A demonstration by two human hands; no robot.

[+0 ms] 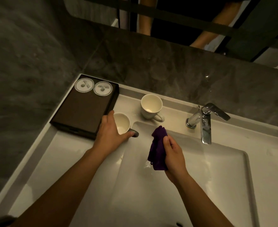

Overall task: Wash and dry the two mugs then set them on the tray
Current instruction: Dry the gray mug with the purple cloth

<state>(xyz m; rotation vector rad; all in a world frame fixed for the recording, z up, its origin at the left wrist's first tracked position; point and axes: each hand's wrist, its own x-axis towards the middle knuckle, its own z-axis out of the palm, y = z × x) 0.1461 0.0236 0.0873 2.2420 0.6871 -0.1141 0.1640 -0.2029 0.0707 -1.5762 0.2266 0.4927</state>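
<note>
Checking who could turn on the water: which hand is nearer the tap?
Right. The right hand, holding a purple cloth, is over the basin just left of the tap; the left hand grips a mug by the tray, farther left.

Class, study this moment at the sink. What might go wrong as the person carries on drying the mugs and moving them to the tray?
1. The left hand grips the near mug beside the rim of the basin; a wet mug may slip and chip.
2. The far mug stands by that rim, handle jutting toward it; the right hand or purple cloth might knock it.
3. Damp mugs could soak the paper coasters on the tray.
</note>
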